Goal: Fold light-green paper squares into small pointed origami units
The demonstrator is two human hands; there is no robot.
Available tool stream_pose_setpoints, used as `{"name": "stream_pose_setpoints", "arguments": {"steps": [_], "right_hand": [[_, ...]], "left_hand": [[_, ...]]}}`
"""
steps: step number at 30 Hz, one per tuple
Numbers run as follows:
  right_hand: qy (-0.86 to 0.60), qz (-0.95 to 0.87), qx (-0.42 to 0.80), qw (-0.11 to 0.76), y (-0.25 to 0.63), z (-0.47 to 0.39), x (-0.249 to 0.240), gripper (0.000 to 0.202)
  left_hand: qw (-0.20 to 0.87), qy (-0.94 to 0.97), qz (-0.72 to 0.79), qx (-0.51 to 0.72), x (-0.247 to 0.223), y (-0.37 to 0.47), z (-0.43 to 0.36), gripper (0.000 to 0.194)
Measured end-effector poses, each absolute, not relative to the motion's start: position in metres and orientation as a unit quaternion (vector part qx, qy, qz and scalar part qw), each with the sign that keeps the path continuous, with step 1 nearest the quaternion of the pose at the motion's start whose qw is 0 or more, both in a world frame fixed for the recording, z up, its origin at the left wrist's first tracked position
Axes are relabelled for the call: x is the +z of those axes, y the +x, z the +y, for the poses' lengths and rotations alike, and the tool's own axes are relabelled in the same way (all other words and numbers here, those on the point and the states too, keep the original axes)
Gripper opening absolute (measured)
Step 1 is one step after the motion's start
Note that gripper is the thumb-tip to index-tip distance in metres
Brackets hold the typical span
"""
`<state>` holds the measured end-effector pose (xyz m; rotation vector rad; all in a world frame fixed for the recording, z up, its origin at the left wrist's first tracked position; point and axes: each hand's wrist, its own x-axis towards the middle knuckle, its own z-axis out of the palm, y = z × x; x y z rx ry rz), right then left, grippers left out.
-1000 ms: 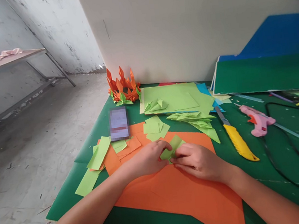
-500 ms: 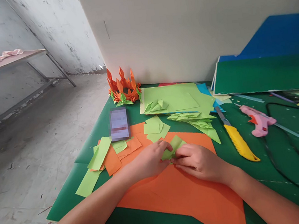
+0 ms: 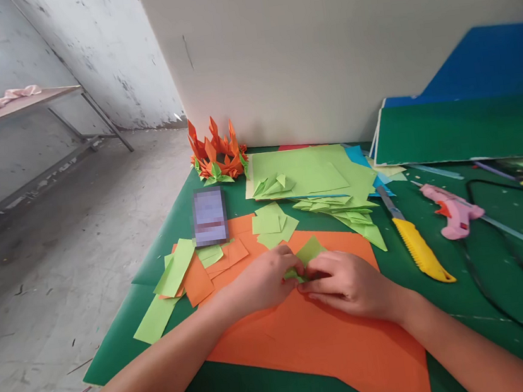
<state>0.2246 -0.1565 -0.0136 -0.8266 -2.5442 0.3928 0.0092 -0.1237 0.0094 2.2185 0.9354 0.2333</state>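
A small piece of green paper (image 3: 310, 249) is pinched between both hands, over a large orange sheet (image 3: 318, 348). My left hand (image 3: 271, 277) has its fingers curled on the paper's left side. From the right, my right hand (image 3: 341, 278) grips the same piece, thumb and fingers closed together. The fingers hide much of the paper, so its folds cannot be made out. Just beyond the hands lie loose green squares (image 3: 267, 224). Cut green strips (image 3: 175, 270) and orange pieces (image 3: 198, 283) are scattered to the left.
An orange folded-paper crown (image 3: 216, 154) stands at the back left, behind a blurred phone-like object (image 3: 209, 215). Green sheets (image 3: 306, 168) and folded green pieces (image 3: 353, 210) lie behind. A yellow utility knife (image 3: 418, 247), blade extended, and a pink glue gun (image 3: 456, 207) with its cord lie right.
Both hands have drawn slightly closer together over the green paper, and less of it shows between the fingers. Everything else stays in place apart from a tiny camera shift.
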Motion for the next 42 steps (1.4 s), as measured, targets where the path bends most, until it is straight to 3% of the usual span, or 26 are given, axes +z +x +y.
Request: {"name": "stream_pose_setpoints", "arguments": {"steps": [9, 15, 17, 20, 29, 36, 42], "right_hand": [[-0.32, -0.903, 0.173, 0.229, 0.23, -0.157, -0.007, 0.022], [-0.379, -0.872, 0.09, 0.297, 0.233, -0.15, -0.012, 0.015], [-0.397, -0.864, 0.075, 0.3, 0.233, -0.148, -0.013, 0.024], [-0.407, -0.863, 0.097, 0.283, 0.234, -0.148, -0.016, 0.035], [-0.41, -0.86, 0.158, 0.261, 0.233, -0.151, -0.014, 0.033], [-0.443, -0.824, 0.216, 0.28, 0.233, -0.153, -0.011, 0.042], [-0.456, -0.813, 0.269, 0.243, 0.235, -0.153, -0.004, 0.036]], "left_hand": [[0.331, 0.867, 0.364, 0.081, 0.007, 0.008, -0.127, 0.015], [0.332, 0.877, 0.332, 0.104, 0.008, 0.007, -0.129, 0.017], [0.333, 0.881, 0.32, 0.102, 0.01, 0.008, -0.13, 0.018], [0.332, 0.886, 0.308, 0.102, 0.013, 0.01, -0.131, 0.022], [0.297, 0.889, 0.333, 0.1, 0.009, 0.003, -0.126, 0.029], [0.161, 0.912, 0.362, 0.106, 0.017, 0.008, -0.133, 0.043], [0.155, 0.945, 0.288, 0.002, 0.025, 0.006, -0.139, 0.043]]}}
